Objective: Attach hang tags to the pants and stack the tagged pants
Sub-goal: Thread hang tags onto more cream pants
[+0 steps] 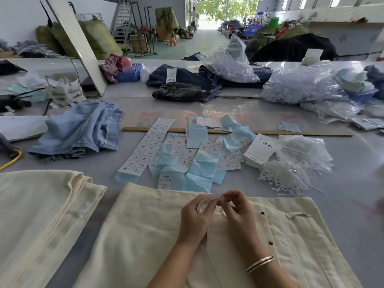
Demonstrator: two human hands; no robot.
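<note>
Cream cotton pants [145,235] lie flat at six o'clock, ready for tagging.
Left hand [194,218] and right hand [236,213] pinch a clear plastic fastener [204,204] above them; a folded cream stack [41,215] waits at eight o'clock.

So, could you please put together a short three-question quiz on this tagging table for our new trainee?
1. True or false: both hands pinch one small clear strip above the cream pants.
2. What lies left of the cream pants being worked on?
A. a folded stack of cream pants
B. a blue basket
C. a pair of scissors
3. Fill in: the loose bunch of white tag strings lies on the table to the ____ of the blue and white label sheets.

Key: 1 true; 2 A; 3 right.
</note>
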